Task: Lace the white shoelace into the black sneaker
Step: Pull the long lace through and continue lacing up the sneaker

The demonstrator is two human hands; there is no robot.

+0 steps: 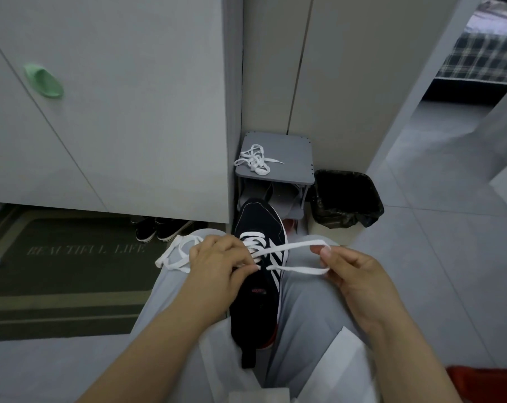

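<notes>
A grey stool (293, 158) stood in the corner. A black bin (348, 218) sat just right of it. A green doormat (66, 266) lay well left of it.

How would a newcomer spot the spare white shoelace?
Find the wall corner ahead, where a grey shoe rack stands left of the black bin. The spare shoelace lies tangled on top, untouched, unlike the threaded shoelace the left hand and right hand hold at the black sneaker.

Home entryway, doormat (72, 274), shoe rack (275, 164), bed (484, 53)
</notes>
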